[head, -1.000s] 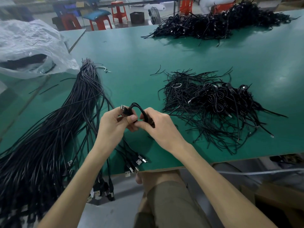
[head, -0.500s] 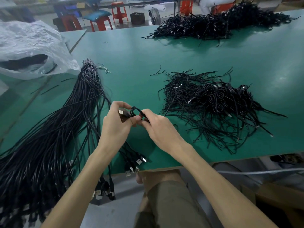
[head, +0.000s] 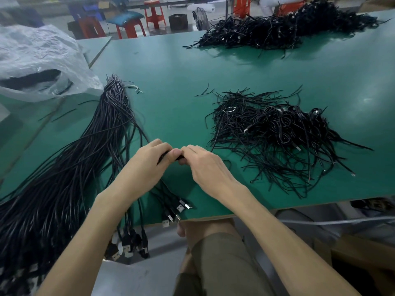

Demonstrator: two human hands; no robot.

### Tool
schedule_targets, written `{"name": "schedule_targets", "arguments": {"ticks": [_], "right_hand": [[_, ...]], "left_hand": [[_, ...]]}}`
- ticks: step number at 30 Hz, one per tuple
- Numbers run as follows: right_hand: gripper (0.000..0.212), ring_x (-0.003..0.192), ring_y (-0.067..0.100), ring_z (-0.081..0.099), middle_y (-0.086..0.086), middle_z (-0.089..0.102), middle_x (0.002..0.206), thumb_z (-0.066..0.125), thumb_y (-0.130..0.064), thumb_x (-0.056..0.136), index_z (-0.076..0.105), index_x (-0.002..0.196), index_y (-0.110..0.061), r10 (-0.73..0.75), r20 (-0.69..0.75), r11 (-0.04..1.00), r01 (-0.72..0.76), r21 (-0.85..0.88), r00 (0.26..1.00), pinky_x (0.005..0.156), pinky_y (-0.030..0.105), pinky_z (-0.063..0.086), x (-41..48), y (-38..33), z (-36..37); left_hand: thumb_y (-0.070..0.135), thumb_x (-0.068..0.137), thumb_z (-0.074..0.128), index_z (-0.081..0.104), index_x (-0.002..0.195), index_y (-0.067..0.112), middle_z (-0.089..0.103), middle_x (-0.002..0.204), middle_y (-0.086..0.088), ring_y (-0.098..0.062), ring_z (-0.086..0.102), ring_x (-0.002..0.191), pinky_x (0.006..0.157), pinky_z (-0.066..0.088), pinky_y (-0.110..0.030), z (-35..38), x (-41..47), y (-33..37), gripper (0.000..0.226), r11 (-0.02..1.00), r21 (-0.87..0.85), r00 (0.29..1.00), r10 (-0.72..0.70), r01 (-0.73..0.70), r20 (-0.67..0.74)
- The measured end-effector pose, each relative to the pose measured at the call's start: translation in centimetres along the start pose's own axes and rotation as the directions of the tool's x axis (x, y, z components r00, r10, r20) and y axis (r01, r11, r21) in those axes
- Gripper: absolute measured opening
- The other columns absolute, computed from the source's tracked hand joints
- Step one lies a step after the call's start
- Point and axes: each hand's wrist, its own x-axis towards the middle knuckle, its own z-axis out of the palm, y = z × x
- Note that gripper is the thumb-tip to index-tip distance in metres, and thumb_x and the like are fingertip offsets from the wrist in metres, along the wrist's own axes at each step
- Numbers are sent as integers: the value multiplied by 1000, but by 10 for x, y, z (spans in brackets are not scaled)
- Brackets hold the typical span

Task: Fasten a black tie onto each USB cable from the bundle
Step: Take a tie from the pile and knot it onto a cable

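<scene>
My left hand (head: 147, 165) and my right hand (head: 205, 165) meet above the green table (head: 171, 82), fingertips together. Between them they pinch a folded black USB cable (head: 165, 155), almost wholly hidden by the fingers. A long bundle of black USB cables (head: 85, 150) lies on the left, its plugs (head: 128, 246) hanging over the near edge. A few more plugs (head: 176, 211) lie by the edge under my hands. A pile of black ties and tied cables (head: 275, 133) sits to the right.
A crumpled clear plastic bag (head: 38, 60) lies at the far left. Another heap of black cables (head: 284, 28) fills the table's far right. Red stools (head: 154, 12) stand on the floor beyond. My knee (head: 218, 253) is below the table's near edge.
Both hands have moved slightly forward and closed together over the cable. The loop and plug that showed between the fingers earlier are now hidden.
</scene>
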Motion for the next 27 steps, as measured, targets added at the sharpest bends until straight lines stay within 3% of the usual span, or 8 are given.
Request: {"name": "schedule_targets", "arguments": {"ticks": [2,5,11,14,17,21,24,27], "right_hand": [[25,102,24,59,3,65,107,45,3,101,61,116,-10,-10,9,1000,10,-15,1000,82,42,50,0,-1,0],[21,102,24,58,4,65,105,45,2,100,61,109,-8,-18,16,999,19,-37,1000,83,43,49,0,-1,-1],[14,95,24,57,3,62,99,47,-2,102,59,105,-10,-27,-7,997,27,-70,1000,74,34,42,1,-2,2],[10,94,22,58,1,63,98,50,-5,104,58,104,-11,-30,-22,997,28,-70,999,76,39,48,1,-1,4],[11,95,23,59,3,64,100,49,-14,106,59,108,-9,-37,-56,997,33,-68,998,74,42,51,1,-2,5],[23,104,24,60,4,64,112,51,-27,107,55,120,-9,-13,-82,1000,11,-21,997,73,43,53,1,-3,5],[27,111,24,58,5,60,119,57,-20,103,53,128,-8,-35,-65,998,31,-61,997,74,42,56,2,-2,7],[23,106,23,59,5,60,114,56,-17,104,56,126,-7,-52,-90,995,43,-93,995,71,41,56,2,-2,6]], "left_hand": [[66,96,18,58,96,23,53,88,10,-12,56,81,76,48,-40,-1,-2,4,59,992,126,996,-33,23,82],[65,97,10,50,97,21,55,87,8,-17,57,80,74,48,-42,4,-5,8,60,979,201,989,-50,21,139],[56,105,16,48,107,19,62,100,1,-24,62,83,75,51,-47,9,-12,6,49,976,216,993,-16,-10,119],[49,108,20,46,100,18,58,86,1,-23,58,72,66,48,-44,15,-13,5,42,972,236,999,5,-15,44],[47,108,22,41,92,16,50,70,1,-20,49,61,54,35,-36,19,-13,3,40,987,158,1000,1,0,-10],[48,107,27,38,84,15,47,62,-1,-23,40,55,52,28,-37,20,-12,0,42,999,0,997,-49,49,-63],[45,108,31,40,82,14,46,61,-2,-22,37,54,53,30,-39,22,-12,0,42,994,-88,993,-78,71,-86],[45,108,31,44,84,12,53,66,-10,-33,44,59,56,38,-43,22,-11,-1,43,990,-125,996,-71,63,-62]]}}
